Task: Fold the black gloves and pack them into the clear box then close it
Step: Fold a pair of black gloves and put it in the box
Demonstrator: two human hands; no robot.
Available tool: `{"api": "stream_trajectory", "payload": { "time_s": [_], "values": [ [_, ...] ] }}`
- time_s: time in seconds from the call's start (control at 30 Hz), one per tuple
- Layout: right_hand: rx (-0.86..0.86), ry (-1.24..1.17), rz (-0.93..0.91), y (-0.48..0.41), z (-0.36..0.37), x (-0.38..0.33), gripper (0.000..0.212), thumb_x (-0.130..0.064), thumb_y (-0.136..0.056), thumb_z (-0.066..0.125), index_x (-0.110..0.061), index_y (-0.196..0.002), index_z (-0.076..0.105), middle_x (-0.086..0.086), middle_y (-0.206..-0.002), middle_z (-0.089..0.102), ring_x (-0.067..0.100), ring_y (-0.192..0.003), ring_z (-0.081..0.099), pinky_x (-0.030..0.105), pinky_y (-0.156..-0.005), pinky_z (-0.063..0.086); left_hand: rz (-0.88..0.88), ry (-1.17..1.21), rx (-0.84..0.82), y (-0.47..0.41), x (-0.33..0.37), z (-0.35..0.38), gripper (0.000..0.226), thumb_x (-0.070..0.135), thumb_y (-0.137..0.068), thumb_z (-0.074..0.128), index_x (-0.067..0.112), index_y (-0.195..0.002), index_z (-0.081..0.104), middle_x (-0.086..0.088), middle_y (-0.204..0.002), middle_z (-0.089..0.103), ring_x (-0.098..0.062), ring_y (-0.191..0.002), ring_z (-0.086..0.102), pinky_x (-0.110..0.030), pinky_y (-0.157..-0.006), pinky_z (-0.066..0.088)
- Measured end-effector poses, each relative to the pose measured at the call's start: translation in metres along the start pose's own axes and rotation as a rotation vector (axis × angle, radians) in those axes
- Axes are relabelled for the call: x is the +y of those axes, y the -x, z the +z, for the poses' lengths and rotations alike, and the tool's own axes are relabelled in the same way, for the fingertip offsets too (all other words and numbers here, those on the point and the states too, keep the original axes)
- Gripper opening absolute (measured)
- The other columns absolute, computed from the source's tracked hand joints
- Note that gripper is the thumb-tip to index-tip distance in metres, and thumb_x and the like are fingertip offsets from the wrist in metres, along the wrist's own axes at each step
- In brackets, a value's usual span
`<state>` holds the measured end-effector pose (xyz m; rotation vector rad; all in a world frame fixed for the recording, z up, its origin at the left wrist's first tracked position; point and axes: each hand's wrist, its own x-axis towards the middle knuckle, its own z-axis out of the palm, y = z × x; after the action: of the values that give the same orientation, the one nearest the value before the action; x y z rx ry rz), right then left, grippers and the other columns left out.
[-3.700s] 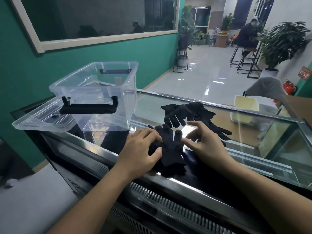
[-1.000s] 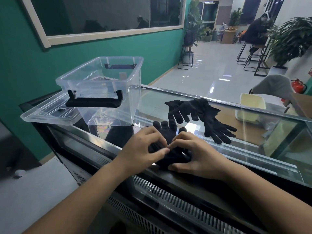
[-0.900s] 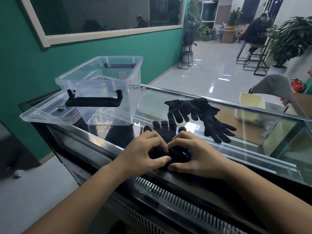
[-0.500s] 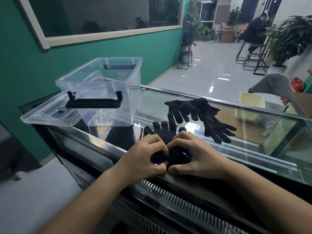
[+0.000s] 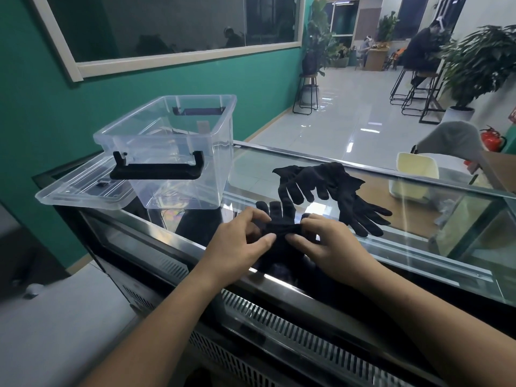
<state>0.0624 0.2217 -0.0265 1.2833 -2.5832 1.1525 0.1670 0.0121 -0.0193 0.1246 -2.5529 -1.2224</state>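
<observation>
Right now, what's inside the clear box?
Nothing: the clear box looks empty through its walls, lid off beside it. Both hands pinch a black glove on the glass counter; loose gloves lie behind.

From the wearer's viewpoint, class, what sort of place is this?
Probably a cafe or shop lobby: a glass-topped display counter under the hands, bar stools on a glossy tiled floor, large potted plants, and a seated person beyond.

I am seeing no readable text, label, brand or number anywhere; a red sign (image 5: 513,115) at the right edge is showing marks too blurred for me to read.
</observation>
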Motion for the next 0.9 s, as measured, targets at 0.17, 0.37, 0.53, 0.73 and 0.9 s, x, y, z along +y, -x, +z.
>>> {"api": "stream_trajectory", "payload": {
  "time_s": [0.17,0.37,0.53,0.73,0.9],
  "values": [
    [0.079,0.077,0.098,-0.001,0.003,-0.002,0.036,-0.042,-0.093,0.078,-0.03,-0.071,0.053,-0.009,-0.082,0.057,0.005,-0.074,0.055,0.015,-0.065,0.037,-0.027,-0.025,0.066,-0.001,-0.003,0.004,0.011,0.034,-0.096,0.077,0.032,-0.095,0.067,0.008,-0.08,0.074,-0.005,-0.074,0.07,-0.016,-0.068,0.052],
    [0.149,0.073,0.016,0.0,0.003,0.002,0.026,-0.031,-0.086,0.087,-0.027,-0.095,0.062,-0.013,-0.099,0.057,0.0,-0.087,0.062,0.008,-0.076,0.044,0.081,-0.101,0.156,0.001,-0.005,0.009,0.021,0.023,-0.09,0.085,0.032,-0.09,0.066,0.009,-0.084,0.062,-0.01,-0.074,0.062,-0.015,-0.068,0.05],
    [0.097,0.14,-0.099,0.0,0.004,0.001,0.009,-0.018,-0.091,0.082,-0.025,-0.093,0.078,-0.011,-0.093,0.065,0.006,-0.081,0.062,0.019,-0.07,0.05,0.264,-0.143,0.132,0.006,-0.01,0.013,0.016,0.01,-0.095,0.078,0.025,-0.099,0.077,0.016,-0.104,0.063,-0.01,-0.098,0.067,-0.019,-0.084,0.053],
    [-0.053,0.126,-0.137,0.004,-0.005,0.002,0.022,-0.037,-0.088,0.078,-0.028,-0.106,0.071,-0.015,-0.106,0.057,0.005,-0.102,0.056,0.016,-0.082,0.046,0.227,-0.208,0.062,0.009,-0.008,0.012,0.023,0.034,-0.086,0.082,0.032,-0.107,0.074,0.02,-0.106,0.064,-0.003,-0.104,0.061,-0.011,-0.085,0.047],
    [-0.046,0.139,-0.139,0.0,-0.003,0.003,0.019,-0.029,-0.087,0.074,-0.028,-0.105,0.066,-0.013,-0.105,0.058,0.01,-0.099,0.056,0.024,-0.081,0.047,0.188,-0.175,0.078,0.006,-0.01,0.008,0.016,0.028,-0.088,0.08,0.031,-0.102,0.074,0.017,-0.1,0.069,-0.005,-0.097,0.064,-0.011,-0.08,0.044]
  ]
}}
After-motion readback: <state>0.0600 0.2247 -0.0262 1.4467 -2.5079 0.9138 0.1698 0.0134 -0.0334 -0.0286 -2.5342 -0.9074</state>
